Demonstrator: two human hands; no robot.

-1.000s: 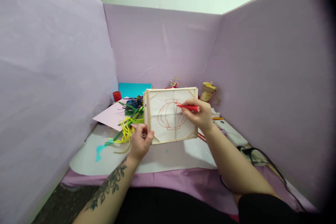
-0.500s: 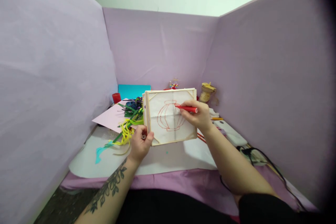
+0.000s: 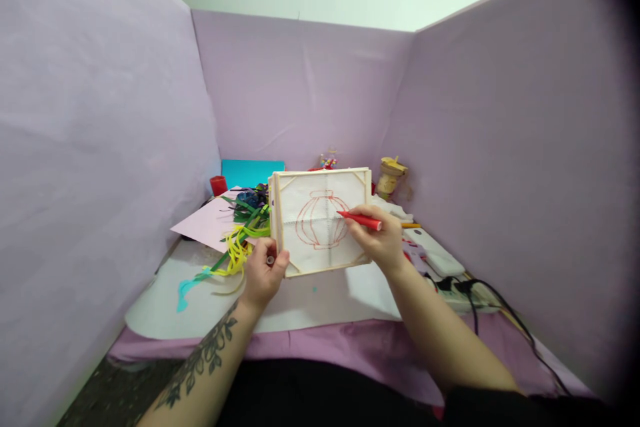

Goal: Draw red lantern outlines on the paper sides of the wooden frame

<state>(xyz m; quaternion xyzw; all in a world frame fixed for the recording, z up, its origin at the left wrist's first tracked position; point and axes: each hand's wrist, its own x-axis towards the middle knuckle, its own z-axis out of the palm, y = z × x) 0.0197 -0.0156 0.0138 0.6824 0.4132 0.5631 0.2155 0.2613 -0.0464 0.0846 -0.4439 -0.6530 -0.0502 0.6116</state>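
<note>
A wooden frame with white fabric [image 3: 305, 257] is held up, tilted, above the table; a striped lantern-like shape is drawn on it in red. Its lower left corner is gripped by my left hand [image 3: 265, 271], which also has a small pale cap between its fingers. My right hand [image 3: 381, 237] pinches a red marker [image 3: 364, 219], whose tip points left at the right part of the drawing. Whether the tip touches the fabric I cannot tell.
Green and yellow strips [image 3: 239, 250] lie on pink paper [image 3: 203, 225] at the left. Behind are a blue sheet [image 3: 253, 172], a red cup [image 3: 219, 185] and a yellowish jar [image 3: 391, 177]. Black cables [image 3: 500, 297] run along the right. Purple panels enclose the table.
My right hand with the red marker has moved slightly down, from near the drawing's top to its right side. The whole view has shifted a little. My left hand keeps its hold.
</note>
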